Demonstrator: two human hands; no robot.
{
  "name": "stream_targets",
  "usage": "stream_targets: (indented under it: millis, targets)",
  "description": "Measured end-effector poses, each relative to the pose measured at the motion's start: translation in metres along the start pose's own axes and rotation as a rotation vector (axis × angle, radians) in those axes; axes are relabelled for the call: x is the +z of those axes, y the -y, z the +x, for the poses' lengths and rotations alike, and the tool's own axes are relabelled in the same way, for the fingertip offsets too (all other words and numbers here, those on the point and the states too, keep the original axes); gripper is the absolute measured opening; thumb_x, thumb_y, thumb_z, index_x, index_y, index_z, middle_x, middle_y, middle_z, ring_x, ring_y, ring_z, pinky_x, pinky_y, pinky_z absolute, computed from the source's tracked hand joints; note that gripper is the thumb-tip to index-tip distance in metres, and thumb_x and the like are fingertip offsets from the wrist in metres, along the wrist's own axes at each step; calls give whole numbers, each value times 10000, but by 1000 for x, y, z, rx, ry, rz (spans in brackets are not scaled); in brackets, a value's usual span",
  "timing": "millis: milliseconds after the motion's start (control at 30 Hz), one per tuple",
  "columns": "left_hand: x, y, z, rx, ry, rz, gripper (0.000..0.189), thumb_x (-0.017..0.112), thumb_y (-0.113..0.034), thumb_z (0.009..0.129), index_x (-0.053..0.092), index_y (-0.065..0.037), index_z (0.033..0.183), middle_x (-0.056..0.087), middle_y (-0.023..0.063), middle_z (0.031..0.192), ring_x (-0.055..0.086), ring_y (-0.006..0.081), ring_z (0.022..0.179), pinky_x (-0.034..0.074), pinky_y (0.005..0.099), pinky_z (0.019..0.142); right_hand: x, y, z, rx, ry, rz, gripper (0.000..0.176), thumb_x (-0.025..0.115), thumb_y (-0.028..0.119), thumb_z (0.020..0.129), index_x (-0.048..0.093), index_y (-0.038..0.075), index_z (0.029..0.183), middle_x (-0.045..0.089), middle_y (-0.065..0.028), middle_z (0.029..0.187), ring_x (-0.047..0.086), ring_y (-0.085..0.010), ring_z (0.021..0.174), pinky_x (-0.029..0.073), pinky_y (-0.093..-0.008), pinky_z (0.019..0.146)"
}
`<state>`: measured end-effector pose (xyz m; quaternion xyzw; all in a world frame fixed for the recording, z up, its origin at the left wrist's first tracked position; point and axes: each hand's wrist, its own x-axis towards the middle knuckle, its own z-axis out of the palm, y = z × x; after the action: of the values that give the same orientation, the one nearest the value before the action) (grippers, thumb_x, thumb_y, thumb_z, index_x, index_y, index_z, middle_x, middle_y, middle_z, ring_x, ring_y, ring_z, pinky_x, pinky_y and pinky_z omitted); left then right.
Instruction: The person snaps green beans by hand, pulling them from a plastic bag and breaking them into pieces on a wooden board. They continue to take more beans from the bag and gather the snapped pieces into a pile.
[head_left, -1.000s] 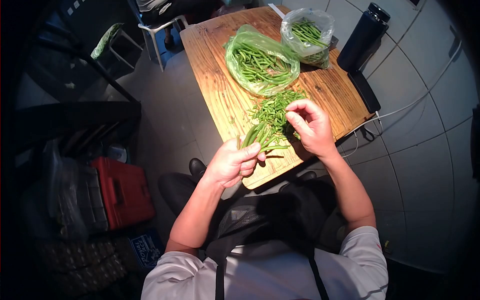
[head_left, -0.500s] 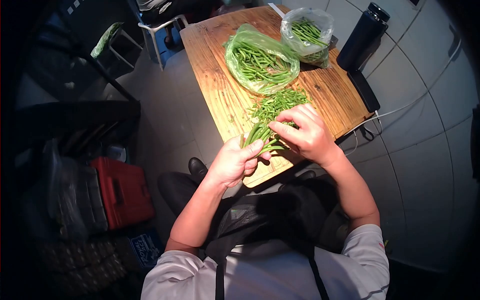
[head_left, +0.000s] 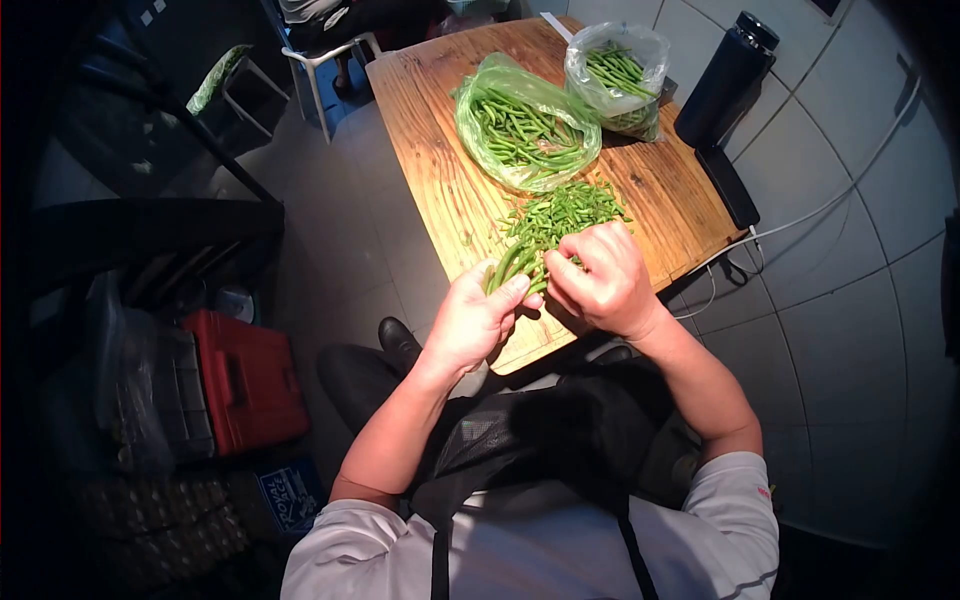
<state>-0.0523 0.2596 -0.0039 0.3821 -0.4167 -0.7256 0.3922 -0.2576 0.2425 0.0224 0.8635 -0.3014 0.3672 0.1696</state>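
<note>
A small bunch of green beans (head_left: 513, 264) is gripped in my left hand (head_left: 470, 322), thumb across the stalks, over the near end of the wooden table (head_left: 425, 130). My right hand (head_left: 606, 284) is beside the bunch's right end, fingers curled and pressed together; what they pinch, if anything, is hidden. Just beyond both hands lies a heap of short green bean pieces (head_left: 563, 214). Behind the heap, a green plastic bag (head_left: 484, 72) lies open with many long beans inside.
At the back right stands a clear plastic bag (head_left: 649, 50) of beans. A dark flask (head_left: 725, 85) and a black phone-like slab (head_left: 727, 187) with a white cable (head_left: 835, 203) line the wall side. A red case (head_left: 250, 385) sits on the left. Another person (head_left: 345, 18) sits beyond the table.
My right hand's fingers have curled in more tightly and shifted slightly down beside the bunch. The left hand keeps its hold on the beans. The view has shifted a little.
</note>
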Motion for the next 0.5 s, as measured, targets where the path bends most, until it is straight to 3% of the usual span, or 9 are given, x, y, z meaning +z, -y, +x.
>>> stream_targets:
  millis: [67,167,200,300,333,433,500]
  targets:
    - [1,-1,-2,-13,22,10,207,591,-186,1011,591,-42,1159,662,13,847,428,-2,521,375,153,470,4,2,0,186,-6,143,189,694,80,730,670,44,914,626,-64,857,605,-212,744,462,-319,669]
    - [-1,-4,0,-17,75,-27,232,594,-201,1011,567,-38,1173,668,20,858,407,-4,506,357,154,457,15,13,-6,634,-72,582,114,667,46,780,669,38,893,636,-87,823,606,-197,706,467,-278,664]
    - [-2,-4,0,-18,94,-49,241,595,-211,1011,555,-37,1173,670,22,863,397,-5,497,348,155,450,12,16,-2,776,-47,728,30,641,43,840,653,17,846,614,-41,791,538,-97,698,423,-229,672]
    - [-3,-8,-1,-30,116,-102,239,591,-215,1013,540,-34,1160,663,27,873,378,-3,488,334,155,443,17,7,-5,1146,-84,1184,44,609,35,855,651,23,853,593,10,791,512,-74,696,408,-212,683]
    - [-3,-9,-1,-34,118,-118,232,588,-213,1013,538,-34,1153,659,28,875,373,-2,488,331,155,443,16,1,-4,1140,-141,1230,77,579,47,897,647,26,867,567,43,791,497,-59,710,401,-209,675]
    - [-5,-9,-3,-22,116,-134,222,587,-204,1013,530,-36,1147,647,27,870,370,2,491,324,157,440,7,-12,-1,1018,-251,1071,58,691,42,892,689,-2,929,649,30,842,562,-36,766,466,-222,689]
    - [-6,-9,-4,-35,123,-151,234,588,-191,1011,528,-30,1171,644,36,864,378,7,501,328,162,444,9,-25,-9,959,-88,882,151,721,29,857,703,-3,1004,677,-11,837,598,-79,744,496,-254,703]
